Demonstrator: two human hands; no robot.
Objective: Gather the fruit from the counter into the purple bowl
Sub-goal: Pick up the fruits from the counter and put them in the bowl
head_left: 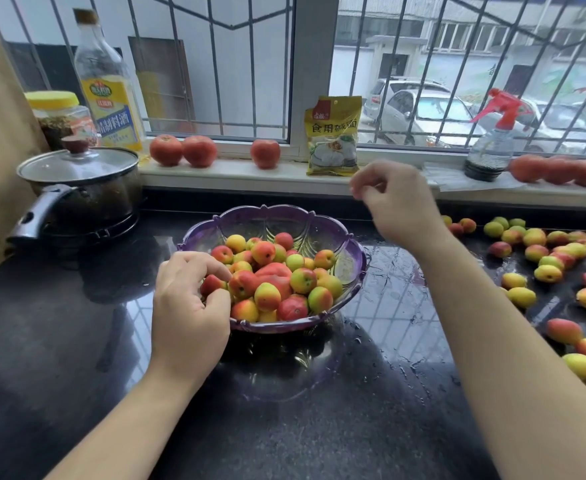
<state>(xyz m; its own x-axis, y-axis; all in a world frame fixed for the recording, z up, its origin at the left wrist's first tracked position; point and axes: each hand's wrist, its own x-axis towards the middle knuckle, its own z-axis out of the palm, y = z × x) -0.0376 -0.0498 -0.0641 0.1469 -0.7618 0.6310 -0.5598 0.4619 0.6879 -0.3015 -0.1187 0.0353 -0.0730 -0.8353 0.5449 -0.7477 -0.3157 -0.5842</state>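
the purple bowl (322, 225) sits mid-surface, heaped with small red-yellow fruit (267, 296). my left hand (187, 306) curls over its near rim, fingers pinching one red fruit (211, 284); that rim is hidden under it. my right hand (393, 199) hovers beyond the bowl, blurred, fingers loosely curled, holding nothing i can see. loose fruit (548, 261) litters the wet black surface (371, 410) to the right, cut off by the edge. tomatoes (180, 150) line the windowsill.
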